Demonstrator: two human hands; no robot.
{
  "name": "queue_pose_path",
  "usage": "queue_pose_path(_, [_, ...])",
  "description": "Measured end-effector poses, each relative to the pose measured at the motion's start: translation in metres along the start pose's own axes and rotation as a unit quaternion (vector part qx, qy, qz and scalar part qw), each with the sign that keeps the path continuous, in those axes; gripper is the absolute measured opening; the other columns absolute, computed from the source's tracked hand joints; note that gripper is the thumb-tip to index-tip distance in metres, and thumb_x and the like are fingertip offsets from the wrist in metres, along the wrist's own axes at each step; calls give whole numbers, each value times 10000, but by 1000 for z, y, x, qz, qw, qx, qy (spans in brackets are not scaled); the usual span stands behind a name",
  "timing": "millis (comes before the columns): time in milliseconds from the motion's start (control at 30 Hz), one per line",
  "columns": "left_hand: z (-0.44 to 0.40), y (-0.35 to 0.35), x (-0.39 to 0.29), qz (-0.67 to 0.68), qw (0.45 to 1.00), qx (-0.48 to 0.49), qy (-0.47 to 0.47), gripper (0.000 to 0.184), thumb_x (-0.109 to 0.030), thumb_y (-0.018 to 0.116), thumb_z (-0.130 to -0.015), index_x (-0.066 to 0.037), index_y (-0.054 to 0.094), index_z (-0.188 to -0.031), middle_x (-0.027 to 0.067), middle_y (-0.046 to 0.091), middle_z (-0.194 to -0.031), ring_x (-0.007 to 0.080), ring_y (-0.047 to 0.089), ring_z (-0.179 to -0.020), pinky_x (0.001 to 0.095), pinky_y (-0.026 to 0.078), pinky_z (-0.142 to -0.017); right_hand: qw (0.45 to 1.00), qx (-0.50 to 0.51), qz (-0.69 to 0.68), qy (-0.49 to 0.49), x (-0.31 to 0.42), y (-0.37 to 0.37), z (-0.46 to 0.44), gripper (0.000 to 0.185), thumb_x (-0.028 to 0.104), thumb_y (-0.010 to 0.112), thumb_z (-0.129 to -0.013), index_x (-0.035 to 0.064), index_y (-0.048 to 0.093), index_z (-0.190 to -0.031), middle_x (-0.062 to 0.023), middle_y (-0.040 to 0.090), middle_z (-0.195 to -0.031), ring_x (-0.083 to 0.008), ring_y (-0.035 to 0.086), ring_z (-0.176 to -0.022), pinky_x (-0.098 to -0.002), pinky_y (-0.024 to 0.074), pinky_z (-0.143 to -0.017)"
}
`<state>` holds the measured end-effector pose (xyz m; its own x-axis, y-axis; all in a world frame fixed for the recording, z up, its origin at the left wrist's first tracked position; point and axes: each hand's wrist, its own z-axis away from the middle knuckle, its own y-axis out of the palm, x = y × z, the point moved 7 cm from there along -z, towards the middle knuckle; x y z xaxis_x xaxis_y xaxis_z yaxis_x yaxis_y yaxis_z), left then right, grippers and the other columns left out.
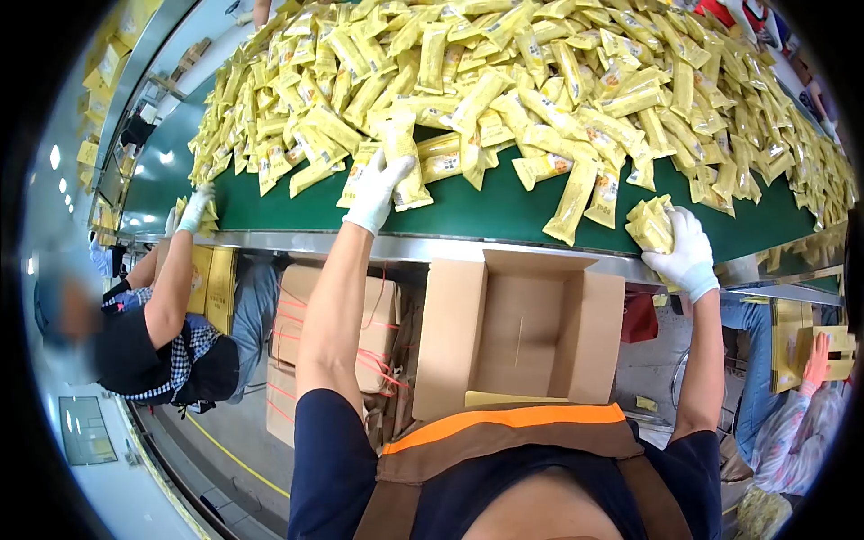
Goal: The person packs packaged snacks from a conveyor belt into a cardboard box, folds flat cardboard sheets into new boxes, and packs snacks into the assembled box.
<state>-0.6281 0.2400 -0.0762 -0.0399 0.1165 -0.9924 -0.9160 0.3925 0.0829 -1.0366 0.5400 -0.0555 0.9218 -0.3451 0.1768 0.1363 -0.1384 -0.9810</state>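
A large heap of yellow packets (432,58) lies on the green belt (243,205). My left hand (382,191), in a white glove, is closed on yellow packets (407,157) at the near edge of the heap. Farther right, my right hand (686,254), also gloved in white, grips a small bunch of yellow packets (651,225) by the belt's metal edge. Between my arms and below that edge stands an open cardboard box (526,333), its flaps spread outward; no packets show inside it.
Stacked brown cartons (337,324) with pink cord stand left of the open box. At the left, a co-worker (171,333) reaches to the belt with gloved hands. Another co-worker (792,432) is at the right beside a yellow box (790,340). The belt's metal rail (405,250) runs across.
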Motion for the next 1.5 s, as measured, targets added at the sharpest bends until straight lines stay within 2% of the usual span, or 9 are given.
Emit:
queue_pose_path(567, [-49,-13,17,159,987,-15,-29,505,-274,682,-902,-50,506,-1319,53,582,-1241,189,560,-1127,355,468,-967,999,-33,4,0,7,-3,3,752,389,732,-610,52,521,-1248,-174,520,-1284,-360,513,-1161,-444,443,-979])
queue_pose_path(667, [-29,-10,-6,77,997,-22,-5,591,-274,715,-873,-25,489,-1358,75,590,-1236,178,576,-1102,338,471,-957,999,-35,-2,-10,5,-4,2,741,372,741,-608,46,521,-1237,-177,524,-1266,-367,515,-1153,-441,447,-974])
queue_pose_path(733, [-2,-7,-33,-153,988,-2,14,704,-312,777,-799,8,495,-1359,102,603,-1231,188,584,-1100,337,474,-943,999,-26,-19,-16,-1,-6,1,735,359,746,-607,40,520,-1229,-181,529,-1253,-372,517,-1146,-434,451,-971])
queue_pose_path(800, [36,-6,-62,-529,832,-70,151,908,-440,831,-639,-9,503,-1368,203,610,-1218,314,607,-1081,371,489,-911,998,-41,-42,-13,-2,-31,4,739,318,765,-603,25,515,-1233,-204,542,-1231,-388,538,-1138,-431,458,-975])
queue_pose_path(900, [59,-4,-39,-727,670,-12,150,944,-529,796,-590,-60,525,-1363,210,585,-1232,371,564,-1120,438,473,-952,993,-116,9,-13,16,-62,3,735,295,772,-618,37,517,-1257,-203,539,-1263,-385,539,-1150,-439,459,-978])
queue_pose_path(1200, [61,-8,-26,-659,747,-37,77,1220,-517,824,-597,-60,201,-1540,270,279,-1524,407,397,-1355,408,416,-1070,998,38,48,-34,13,-1,-4,1066,387,771,-596,150,274,-1508,-162,487,-1326,-366,494,-1197,-447,425,-1005])
queue_pose_path(1333, [42,-12,-16,-711,698,43,-78,1259,-573,787,-572,-52,179,-1544,274,483,-1388,391,547,-1213,417,481,-967,992,90,68,-59,20,-2,0,1081,402,765,-602,159,255,-1524,-179,503,-1277,-391,505,-1178,-435,442,-996])
queue_pose_path(1467, [45,-32,-16,-659,746,-29,94,1243,-524,800,-590,-28,172,-1541,301,446,-1415,389,484,-1292,406,415,-1061,945,85,-313,-35,44,-65,-2,1026,284,777,-687,82,239,-1537,-175,595,-1204,-268,598,-1082,-375,470,-952])
queue_pose_path(1500, [58,-25,-39,-568,821,-33,54,1232,-485,813,-603,-8,166,-1537,305,415,-1443,387,444,-1332,411,378,-1099,879,119,-460,-21,72,-87,6,1006,219,785,-701,53,246,-1533,-164,605,-1218,-208,585,-1086,-334,454,-962])
